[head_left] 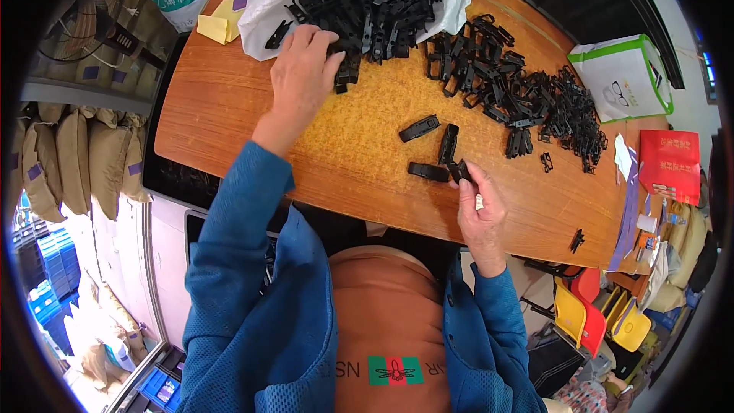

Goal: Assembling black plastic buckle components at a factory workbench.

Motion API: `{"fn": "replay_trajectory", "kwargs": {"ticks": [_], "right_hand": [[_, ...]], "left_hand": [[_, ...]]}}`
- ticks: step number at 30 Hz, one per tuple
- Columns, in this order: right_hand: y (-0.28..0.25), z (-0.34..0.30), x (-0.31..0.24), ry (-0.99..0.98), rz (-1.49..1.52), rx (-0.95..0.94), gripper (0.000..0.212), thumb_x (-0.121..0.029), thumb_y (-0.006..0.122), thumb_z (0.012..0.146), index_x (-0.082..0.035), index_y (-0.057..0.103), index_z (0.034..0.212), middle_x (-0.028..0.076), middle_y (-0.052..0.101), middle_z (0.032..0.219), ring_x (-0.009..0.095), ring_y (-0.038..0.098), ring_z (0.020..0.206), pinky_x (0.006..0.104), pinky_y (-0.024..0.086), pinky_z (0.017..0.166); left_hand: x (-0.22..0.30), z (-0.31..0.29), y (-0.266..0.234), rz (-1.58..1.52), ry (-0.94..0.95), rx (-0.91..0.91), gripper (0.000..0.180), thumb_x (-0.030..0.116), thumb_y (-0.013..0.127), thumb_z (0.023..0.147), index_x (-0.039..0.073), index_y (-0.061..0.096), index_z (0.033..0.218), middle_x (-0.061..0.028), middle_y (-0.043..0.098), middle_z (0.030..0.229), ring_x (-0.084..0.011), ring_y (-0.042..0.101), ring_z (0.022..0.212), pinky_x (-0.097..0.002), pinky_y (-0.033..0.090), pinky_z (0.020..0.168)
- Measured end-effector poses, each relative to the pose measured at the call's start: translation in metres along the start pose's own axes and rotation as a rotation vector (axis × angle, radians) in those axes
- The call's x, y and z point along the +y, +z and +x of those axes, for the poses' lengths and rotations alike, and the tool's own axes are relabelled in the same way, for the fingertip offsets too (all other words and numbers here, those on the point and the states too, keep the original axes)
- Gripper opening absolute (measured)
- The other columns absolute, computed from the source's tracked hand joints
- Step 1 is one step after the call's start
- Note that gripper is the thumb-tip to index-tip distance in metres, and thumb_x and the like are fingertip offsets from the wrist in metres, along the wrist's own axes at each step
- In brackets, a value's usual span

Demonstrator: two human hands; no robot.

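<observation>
My left hand (300,76) is at the mouth of a white woven bag (267,0), its thumb and fingers apart beside the heap of black plastic parts (375,11) spilling out. Some fingertips are hidden against the dark pieces. Nearer to me, my right hand (483,210) pinches a small black plastic part (459,171) between thumb and fingers. Just left of that hand lie three larger black plastic pieces: one long piece (420,128), an upright one (449,143) and one lying crosswise (428,172). A small pale thing shows by my right palm.
Black frame-like parts (478,65) and a heap of smaller black clips (577,118) cover the table's right side. A white and green bag (623,80) and a red packet (670,166) stand beyond. One loose black part (577,241) lies near the front edge of the wooden table (229,122).
</observation>
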State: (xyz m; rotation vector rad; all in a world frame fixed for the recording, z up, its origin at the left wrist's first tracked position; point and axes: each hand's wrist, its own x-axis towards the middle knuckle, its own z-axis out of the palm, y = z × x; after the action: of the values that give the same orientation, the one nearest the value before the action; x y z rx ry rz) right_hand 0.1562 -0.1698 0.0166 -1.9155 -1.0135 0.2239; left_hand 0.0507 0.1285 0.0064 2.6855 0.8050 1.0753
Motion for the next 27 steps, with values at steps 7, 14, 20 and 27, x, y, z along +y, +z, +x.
{"fn": "replay_trajectory", "kwargs": {"ticks": [7, 14, 20, 27], "right_hand": [[0.001, -0.014, -0.01, 0.041, 0.08, -0.068, 0.024, 0.003, 0.053, 0.091, 0.004, 0.056, 0.115, 0.01, 0.063, 0.097, 0.014, 0.064, 0.077, 0.0237, 0.051, 0.069], [-0.01, -0.023, -0.019, 0.195, 0.346, -0.062, 0.024, -0.003, 0.055, 0.092, 0.003, 0.056, 0.116, 0.007, 0.062, 0.095, 0.011, 0.061, 0.077, 0.0226, 0.049, 0.071], [-0.014, -0.012, -0.021, 0.195, 0.393, -0.192, 0.023, -0.008, 0.056, 0.093, 0.002, 0.058, 0.114, 0.002, 0.062, 0.09, 0.007, 0.057, 0.072, 0.0198, 0.047, 0.065], [-0.005, -0.005, 0.027, 0.337, 0.493, -0.071, 0.025, -0.008, 0.057, 0.093, 0.002, 0.058, 0.115, 0.002, 0.062, 0.082, 0.006, 0.057, 0.066, 0.0183, 0.044, 0.056]], "left_hand": [[-0.012, -0.012, 0.007, 0.083, 0.094, -0.107, 0.014, 0.006, 0.065, 0.076, 0.007, 0.054, 0.085, -0.0057, 0.056, 0.086, -0.0278, 0.056, 0.084, -0.0373, 0.047, 0.069], [0.033, -0.032, -0.013, -0.749, -0.419, -0.334, 0.006, 0.003, 0.057, 0.085, 0.006, 0.055, 0.09, -0.0047, 0.061, 0.082, -0.0173, 0.062, 0.075, -0.0286, 0.049, 0.066], [0.086, -0.058, -0.033, -1.642, -0.837, -0.763, 0.018, 0.002, 0.051, 0.09, 0.004, 0.056, 0.107, -0.0041, 0.06, 0.087, -0.0131, 0.063, 0.079, -0.0238, 0.05, 0.069], [0.086, -0.084, 0.004, -0.982, -0.518, -0.568, 0.016, 0.0, 0.05, 0.091, 0.004, 0.057, 0.105, -0.0002, 0.057, 0.087, -0.0081, 0.058, 0.075, -0.0212, 0.046, 0.065]]}}
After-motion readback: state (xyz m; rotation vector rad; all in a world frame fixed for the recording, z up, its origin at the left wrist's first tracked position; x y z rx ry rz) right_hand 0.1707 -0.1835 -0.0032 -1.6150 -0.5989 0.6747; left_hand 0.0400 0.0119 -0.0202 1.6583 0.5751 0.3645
